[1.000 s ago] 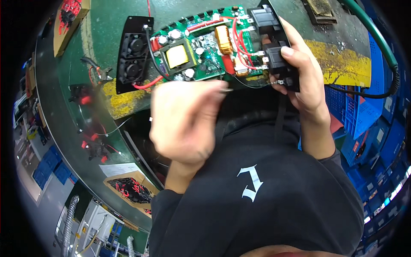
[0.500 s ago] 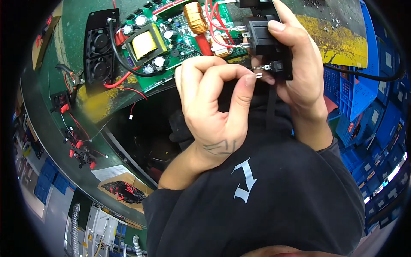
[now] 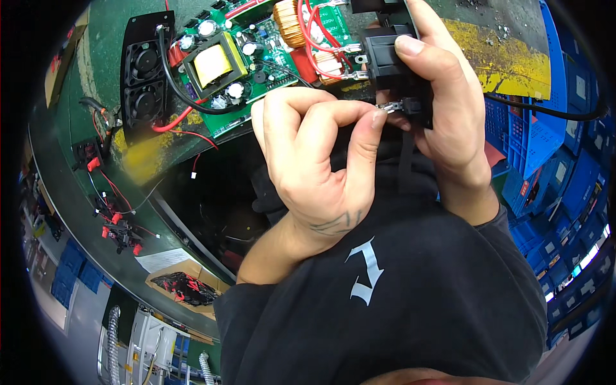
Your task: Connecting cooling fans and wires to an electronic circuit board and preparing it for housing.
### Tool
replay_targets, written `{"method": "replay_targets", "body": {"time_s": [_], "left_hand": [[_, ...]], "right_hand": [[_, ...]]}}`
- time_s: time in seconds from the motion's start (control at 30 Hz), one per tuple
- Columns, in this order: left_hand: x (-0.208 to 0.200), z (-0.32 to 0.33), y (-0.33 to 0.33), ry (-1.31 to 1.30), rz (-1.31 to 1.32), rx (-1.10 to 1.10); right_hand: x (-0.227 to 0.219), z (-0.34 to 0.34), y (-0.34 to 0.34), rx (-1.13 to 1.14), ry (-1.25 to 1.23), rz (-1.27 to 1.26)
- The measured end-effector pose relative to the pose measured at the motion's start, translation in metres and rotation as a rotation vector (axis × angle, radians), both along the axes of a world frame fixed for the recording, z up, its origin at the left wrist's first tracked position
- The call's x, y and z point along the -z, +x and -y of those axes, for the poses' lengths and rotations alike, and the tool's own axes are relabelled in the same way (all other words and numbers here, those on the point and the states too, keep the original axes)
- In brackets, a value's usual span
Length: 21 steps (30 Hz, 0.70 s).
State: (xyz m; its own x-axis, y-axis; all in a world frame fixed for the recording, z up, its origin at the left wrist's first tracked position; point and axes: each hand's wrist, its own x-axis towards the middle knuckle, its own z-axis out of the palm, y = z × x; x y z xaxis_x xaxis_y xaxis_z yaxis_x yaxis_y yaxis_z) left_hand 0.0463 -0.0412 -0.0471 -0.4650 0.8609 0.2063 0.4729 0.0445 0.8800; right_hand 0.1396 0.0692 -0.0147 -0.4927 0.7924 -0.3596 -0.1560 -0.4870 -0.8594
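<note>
My right hand (image 3: 452, 96) grips a black end panel (image 3: 384, 59), its thumb on a boxy black socket. Red wires with metal terminals (image 3: 351, 75) run to that socket. Between thumb and forefinger, my left hand (image 3: 314, 147) pinches a small metal crimp terminal (image 3: 385, 108). The terminal meets a metal tab on the small black part (image 3: 412, 104) at the panel's near end; my fingertips partly hide how far it is on. Left of the panel lies a green circuit board (image 3: 282, 83) with a yellow transformer (image 3: 213, 65) and a copper coil (image 3: 290, 22).
A black panel with two fans (image 3: 146, 80) stands left of the board. Fan leads with red parts (image 3: 119, 232) lie on the green bench at left. A cardboard box (image 3: 186, 282) sits lower left. Blue crates (image 3: 536, 138) are stacked at right, with a black cable (image 3: 545, 114) crossing there.
The crimp terminal in my left hand has moved up slightly, from just beside the tab to in line with it and touching. The panel, the board and the fan panel have shifted slightly left.
</note>
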Motion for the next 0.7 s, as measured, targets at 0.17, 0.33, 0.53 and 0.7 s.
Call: {"method": "replay_targets", "body": {"time_s": [0.17, 0.33, 0.53, 0.7], "left_hand": [[0.004, -0.002, -0.007, 0.075, -0.161, 0.043], [0.001, -0.009, -0.01, 0.218, -0.344, 0.067], [0.018, -0.013, -0.02, 0.346, -0.301, 0.129], [0.02, -0.019, -0.018, 0.424, -0.322, 0.159]], "right_hand": [[-0.001, 0.001, -0.002, -0.007, 0.014, 0.018], [0.067, -0.026, 0.001, -0.299, 0.774, -0.788], [0.0, 0.002, 0.002, 0.004, -0.075, -0.04], [0.096, -0.042, 0.003, -0.331, 0.755, -0.845]]}}
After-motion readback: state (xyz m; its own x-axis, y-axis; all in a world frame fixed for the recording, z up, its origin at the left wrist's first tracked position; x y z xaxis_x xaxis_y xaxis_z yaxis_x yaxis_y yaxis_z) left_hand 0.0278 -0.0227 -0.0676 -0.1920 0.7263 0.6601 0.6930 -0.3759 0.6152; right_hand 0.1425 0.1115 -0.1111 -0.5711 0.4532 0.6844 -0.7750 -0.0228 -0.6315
